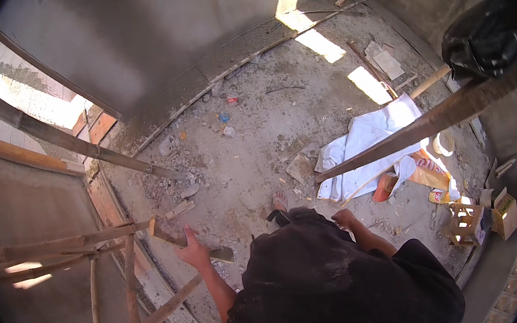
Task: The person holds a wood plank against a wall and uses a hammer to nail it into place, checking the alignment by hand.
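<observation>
My left hand (194, 253) is closed around a short, narrow wooden board (166, 232). One end of the board sticks out ahead of the fingers, and the other shows behind the wrist. Close to its left lies the tip of a horizontal bamboo pole (64, 243); whether the two touch I cannot tell. On the other side of my dark clothing, my right hand (343, 218) is curled up by my body. What it holds, if anything, is hidden. One bare foot (280, 201) shows on the dusty floor (239, 157) between the hands.
Several bamboo poles stand lashed at left, and one slanting pole (98, 153) crosses the doorway. To the right, a thick wooden pole (390, 143) rises over a white sheet (370, 129). A cardboard box (504, 213) and black plastic (481, 47) are farther right. Rubble (172, 184) litters the floor.
</observation>
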A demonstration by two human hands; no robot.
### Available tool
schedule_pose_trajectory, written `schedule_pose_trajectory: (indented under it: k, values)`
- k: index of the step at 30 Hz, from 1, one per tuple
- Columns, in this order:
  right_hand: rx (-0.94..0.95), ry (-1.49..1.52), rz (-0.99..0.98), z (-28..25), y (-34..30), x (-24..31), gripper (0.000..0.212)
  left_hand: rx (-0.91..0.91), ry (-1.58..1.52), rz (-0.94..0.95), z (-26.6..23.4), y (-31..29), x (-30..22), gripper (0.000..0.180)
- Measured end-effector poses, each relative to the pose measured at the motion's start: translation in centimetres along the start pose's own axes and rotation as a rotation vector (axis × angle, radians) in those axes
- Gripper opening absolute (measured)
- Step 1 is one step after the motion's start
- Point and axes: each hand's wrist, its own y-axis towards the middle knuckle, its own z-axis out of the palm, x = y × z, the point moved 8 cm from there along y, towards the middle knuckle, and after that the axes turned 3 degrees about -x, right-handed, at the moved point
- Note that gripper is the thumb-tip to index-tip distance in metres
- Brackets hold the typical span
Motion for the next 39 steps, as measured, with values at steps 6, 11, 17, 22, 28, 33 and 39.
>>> schedule_pose_trajectory:
  k: [6,11,17,22,28,33,39]
  values:
    - [-0.241,0.344,-0.157,-18.6,8.0,26.9,0.032,-0.158,-0.199,-0.037,5.9,10.5,-0.6,0.021]
    - [-0.406,0.406,-0.273,-27.9,15.6,34.7,0.031,-0.163,-0.439,-0.282,20.1,17.6,-2.2,0.036]
    - [-0.338,0.296,0.103,-30.0,25.0,24.2,0.028,0.058,-0.467,-0.270,43.3,25.4,-7.3,0.023]
    - [-0.360,0.437,0.354,-37.0,28.5,24.6,0.028,0.401,-0.324,-0.135,60.6,29.8,-11.8,0.023]
    - [-0.427,0.589,0.418,-44.7,33.1,27.5,0.027,0.568,-0.245,-0.112,76.8,29.8,-18.2,0.027]
    - [-0.400,0.577,0.402,-50.4,39.1,26.1,0.027,0.576,-0.353,-0.262,86.5,28.8,-19.9,0.027]
    - [-0.428,0.522,0.294,-69.0,46.8,23.9,0.027,0.290,-0.160,-0.326,91.7,29.0,-19.3,0.023]
